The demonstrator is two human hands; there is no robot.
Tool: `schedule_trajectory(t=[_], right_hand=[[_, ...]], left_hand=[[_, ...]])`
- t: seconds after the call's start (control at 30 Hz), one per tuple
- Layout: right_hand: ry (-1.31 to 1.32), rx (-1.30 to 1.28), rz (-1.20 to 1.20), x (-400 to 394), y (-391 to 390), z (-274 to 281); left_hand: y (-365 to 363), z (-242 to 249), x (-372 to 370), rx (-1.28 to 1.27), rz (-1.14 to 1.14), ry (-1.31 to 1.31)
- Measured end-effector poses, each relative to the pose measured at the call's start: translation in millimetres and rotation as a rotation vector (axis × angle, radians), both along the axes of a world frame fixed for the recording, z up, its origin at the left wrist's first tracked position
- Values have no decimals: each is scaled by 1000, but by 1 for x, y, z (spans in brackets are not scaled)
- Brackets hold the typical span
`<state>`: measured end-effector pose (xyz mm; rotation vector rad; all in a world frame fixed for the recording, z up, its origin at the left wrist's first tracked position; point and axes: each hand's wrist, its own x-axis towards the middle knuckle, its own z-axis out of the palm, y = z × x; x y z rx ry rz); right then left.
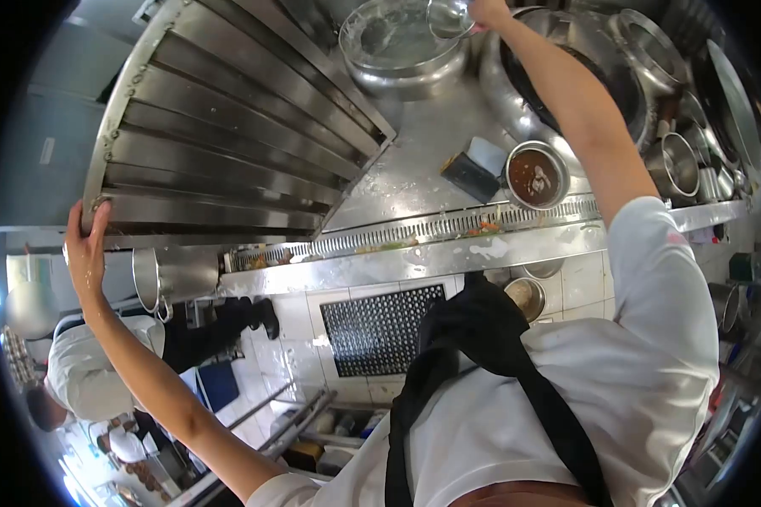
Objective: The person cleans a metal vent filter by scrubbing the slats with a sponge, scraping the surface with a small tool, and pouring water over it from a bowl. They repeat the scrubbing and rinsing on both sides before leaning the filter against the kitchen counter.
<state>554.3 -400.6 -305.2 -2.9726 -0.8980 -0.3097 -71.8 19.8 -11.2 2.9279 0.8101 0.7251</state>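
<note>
A large metal slatted panel point(228, 127) stands tilted on the steel counter at the left. My left hand point(86, 253) grips its lower left corner, the fingers wrapped over the edge. At the top, my right hand point(489, 12) is closed on a metal bowl-like scoop point(450, 17), partly cut off by the frame. The scoop is over the right rim of a wide round metal vessel point(402, 42) with water in it. Water drops show on the panel and on my left forearm.
A pot of brown liquid point(536, 176) sits near a dark and pale block point(472, 176). A drain channel point(397, 235) with food scraps lines the counter edge. Stacked pots point(675, 165) are at the right. Another person in white point(101, 363) is at the lower left.
</note>
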Motion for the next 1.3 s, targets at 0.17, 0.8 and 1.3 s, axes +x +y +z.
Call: schedule_trajectory(t=[0.17, 0.8, 1.3], right_hand=[[230, 564, -132, -22, 47, -75], [586, 790, 1009, -301, 1, 118], [373, 508, 1310, -623, -121, -7]], left_hand=[[14, 5, -8, -123, 116, 119], [-216, -41, -56, 212, -6, -100], [-303, -252, -384, 155, -209, -42]])
